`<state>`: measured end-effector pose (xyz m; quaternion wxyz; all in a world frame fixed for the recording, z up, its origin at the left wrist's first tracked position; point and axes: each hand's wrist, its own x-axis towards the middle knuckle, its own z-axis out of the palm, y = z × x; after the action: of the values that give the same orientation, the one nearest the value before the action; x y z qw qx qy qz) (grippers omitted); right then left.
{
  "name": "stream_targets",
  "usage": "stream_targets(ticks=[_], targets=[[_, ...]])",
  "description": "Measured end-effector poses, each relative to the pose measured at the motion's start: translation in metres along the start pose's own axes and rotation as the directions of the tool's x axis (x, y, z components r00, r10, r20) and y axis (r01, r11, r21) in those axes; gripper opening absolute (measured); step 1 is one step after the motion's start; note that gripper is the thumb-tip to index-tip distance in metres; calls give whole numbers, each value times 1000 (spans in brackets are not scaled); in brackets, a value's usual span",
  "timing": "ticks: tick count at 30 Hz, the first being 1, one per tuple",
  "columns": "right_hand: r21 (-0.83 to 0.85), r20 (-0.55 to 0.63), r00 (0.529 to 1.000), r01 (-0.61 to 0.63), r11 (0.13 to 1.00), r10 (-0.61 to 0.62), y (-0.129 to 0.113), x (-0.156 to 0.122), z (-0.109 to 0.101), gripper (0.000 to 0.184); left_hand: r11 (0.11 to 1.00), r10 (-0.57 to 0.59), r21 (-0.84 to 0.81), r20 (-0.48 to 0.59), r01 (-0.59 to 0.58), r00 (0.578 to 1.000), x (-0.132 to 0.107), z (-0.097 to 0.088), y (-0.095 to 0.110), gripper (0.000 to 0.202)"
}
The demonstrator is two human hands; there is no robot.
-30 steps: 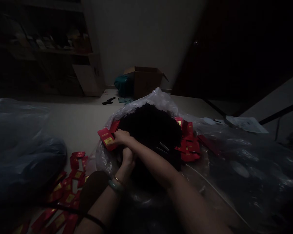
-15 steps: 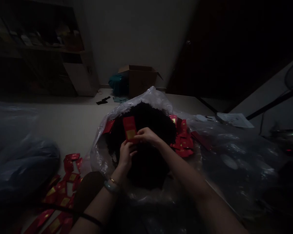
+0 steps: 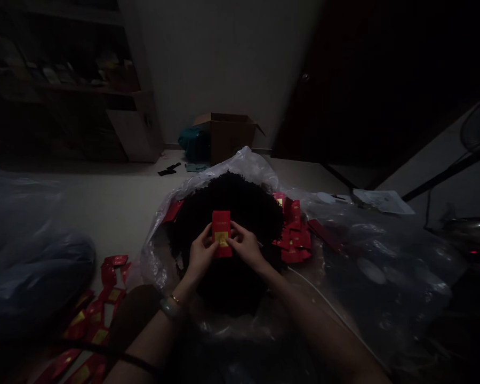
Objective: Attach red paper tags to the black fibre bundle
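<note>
Between both hands I hold a red packet [image 3: 221, 221] with a gold label, upright and facing me. My left hand [image 3: 201, 252] pinches its left edge, and my right hand [image 3: 246, 246] pinches its right edge. Beneath them a dark heap of loose, curly-looking material [image 3: 232, 194] fills a large clear plastic bag [image 3: 154, 261]. More red packets [image 3: 295, 234] lie in a pile at the right side of the heap. Another red packet [image 3: 172, 211] rests at the bag's left rim.
Several red packets [image 3: 100, 320] are scattered on the floor at my left, near a bulky plastic-wrapped bundle [image 3: 36, 256]. Clear plastic sheeting [image 3: 384, 277] spreads at the right. An open cardboard box [image 3: 234, 137] and a teal bag [image 3: 194, 143] stand by the wall.
The red packet has come lower and slightly right, from tilted to upright. My right hand has shifted from its lower corner to its right edge, and my left hand now grips the left edge.
</note>
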<state>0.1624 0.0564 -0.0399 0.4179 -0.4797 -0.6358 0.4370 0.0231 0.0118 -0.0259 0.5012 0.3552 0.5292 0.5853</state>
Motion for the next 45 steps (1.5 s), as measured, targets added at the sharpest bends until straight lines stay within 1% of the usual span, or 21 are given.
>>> stream_targets(ticks=[3,6,8,10,13,15,17,19,22,24,26,28,29,30,32,34,35,36,38,42,45], targets=[[153,48,998,-53,987,46,0,-2,5,60,997,72,34,-58,-70,996,0,0,3,53],[262,59,996,-78,962,65,0,0,10,61,989,142,53,-108,-137,984,1,-1,5,40],[297,53,997,-73,952,60,-1,2,13,61,982,172,92,-107,-163,979,2,-3,4,41],[316,48,997,-67,946,55,-3,4,16,62,967,218,155,-97,-201,971,3,-6,3,46],[325,39,998,-63,944,54,-4,4,18,60,924,305,275,-109,-266,946,5,-8,-1,51],[332,39,997,-69,941,60,-3,3,18,61,892,337,360,-124,-274,933,5,-7,-4,51],[342,32,997,-72,937,65,-2,2,17,68,878,340,397,-124,-267,932,6,-6,-6,49],[335,36,997,-76,939,68,-2,1,16,74,886,334,383,-136,-262,933,6,-6,-6,47],[300,88,995,-79,951,56,-3,-1,16,70,917,303,321,-179,-235,936,4,-7,-2,37],[282,135,990,-69,957,32,-4,-2,16,69,946,266,239,-191,-218,945,2,-7,3,27],[233,149,989,-21,972,-14,-6,-1,14,73,971,228,121,-192,-208,954,0,-6,7,32],[128,108,991,70,989,-84,-8,1,9,80,980,199,36,-183,-195,963,-3,-4,10,45],[58,76,988,128,990,-132,-10,2,6,83,983,184,18,-165,-183,969,-4,-3,11,47],[-20,51,981,190,982,-189,-12,3,2,84,986,168,13,-138,-168,976,-6,-1,11,44],[-181,46,950,313,932,-310,-17,5,-7,77,989,143,33,-87,-141,986,-8,1,12,30],[-314,72,907,415,854,-414,-22,5,-14,60,989,131,74,-67,-126,989,-9,3,12,20],[-363,82,887,451,815,-454,-24,5,-15,52,988,126,94,-64,-120,990,-9,3,11,19],[-400,84,870,477,783,-487,-25,4,-16,46,988,120,108,-63,-113,991,-8,3,11,19],[-450,78,846,502,738,-528,-25,1,-14,41,989,102,110,-58,-96,993,-7,2,8,19],[-532,91,819,521,668,-566,-22,-3,-7,33,996,75,41,-60,-73,995,-4,0,5,22],[-618,76,788,518,592,-610,-23,-4,-8,25,997,68,27,-48,-67,997,-5,1,7,22]])
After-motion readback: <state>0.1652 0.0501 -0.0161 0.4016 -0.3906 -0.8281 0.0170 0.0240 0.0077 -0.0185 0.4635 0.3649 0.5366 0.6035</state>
